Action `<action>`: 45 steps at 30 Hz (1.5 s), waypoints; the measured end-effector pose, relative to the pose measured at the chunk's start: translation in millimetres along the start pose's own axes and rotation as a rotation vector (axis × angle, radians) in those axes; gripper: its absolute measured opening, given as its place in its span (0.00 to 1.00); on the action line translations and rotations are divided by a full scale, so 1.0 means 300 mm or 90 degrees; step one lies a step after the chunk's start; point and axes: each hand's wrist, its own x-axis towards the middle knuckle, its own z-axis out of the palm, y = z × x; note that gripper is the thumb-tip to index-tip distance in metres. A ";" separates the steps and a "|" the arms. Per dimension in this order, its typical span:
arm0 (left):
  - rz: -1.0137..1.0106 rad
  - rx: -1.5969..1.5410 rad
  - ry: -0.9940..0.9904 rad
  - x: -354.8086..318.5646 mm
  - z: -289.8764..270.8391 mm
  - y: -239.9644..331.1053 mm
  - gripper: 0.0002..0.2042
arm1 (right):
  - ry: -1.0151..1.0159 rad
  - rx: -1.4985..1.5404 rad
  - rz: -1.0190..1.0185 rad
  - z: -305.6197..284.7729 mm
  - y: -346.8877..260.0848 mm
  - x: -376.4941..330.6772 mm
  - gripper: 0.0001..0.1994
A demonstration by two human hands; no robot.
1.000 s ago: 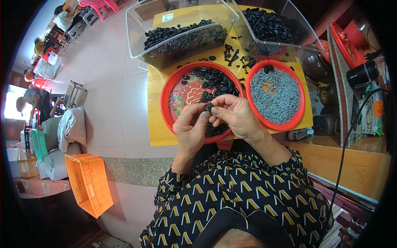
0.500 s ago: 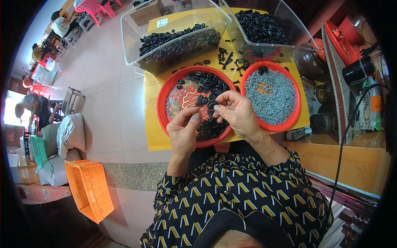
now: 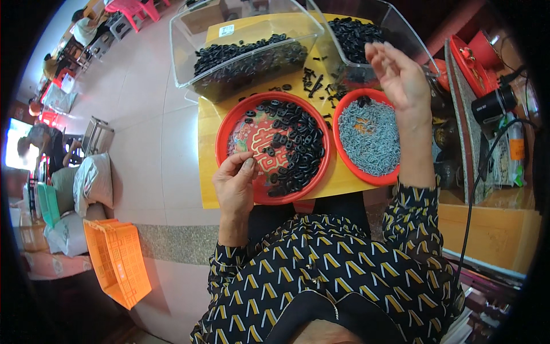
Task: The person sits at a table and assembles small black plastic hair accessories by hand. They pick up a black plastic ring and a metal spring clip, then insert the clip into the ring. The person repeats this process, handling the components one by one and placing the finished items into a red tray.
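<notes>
Where the tiled floor meets the left rim, an orange plastic crate (image 3: pixel 117 261) is seen lying beside grey and white sacks (image 3: pixel 91 183), with other people seated at work farther off. A small yellow table (image 3: pixel 212 114) is set in front of the person. On its left part a red round tray (image 3: pixel 272 146) is placed, holding black ring-shaped parts (image 3: pixel 295 152) heaped on its right half, its patterned bottom left bare on the left. The left hand (image 3: pixel 235 186) is rested on the near-left rim of this tray, thumb and forefinger pinched narrowly together; whether a part is held between them cannot be told. Behind the tray a clear plastic bin (image 3: pixel 246 49) of black parts is stood, and loose black pieces (image 3: pixel 312 80) are scattered on the table between the bins. To the right a second red tray (image 3: pixel 366 137) is filled with small grey pieces (image 3: pixel 369 137). Above it, the right hand (image 3: pixel 398 74) is raised with fingers spread loosely and nothing visibly held, and the corner of a second clear bin (image 3: pixel 372 34) of black parts is partly covered by it. At the far right, a wooden bench (image 3: pixel 487 223) with a black cable (image 3: pixel 475 189), a dark cylindrical device (image 3: pixel 492 103) and red containers (image 3: pixel 475 54) is seen.
</notes>
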 end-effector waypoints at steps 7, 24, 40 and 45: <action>-0.018 -0.030 0.025 0.009 -0.047 0.002 0.09 | -0.156 -0.419 0.178 0.121 0.316 -0.274 0.06; 0.177 0.269 0.008 -0.026 0.008 -0.012 0.09 | -0.298 -0.455 0.207 0.253 0.428 -0.352 0.07; 0.038 0.038 0.079 0.004 -0.017 -0.016 0.08 | -0.298 -0.737 -0.147 0.253 0.474 -0.189 0.07; 0.052 0.017 0.088 -0.012 -0.033 -0.007 0.09 | -0.296 -0.800 -0.126 0.170 0.347 -0.176 0.07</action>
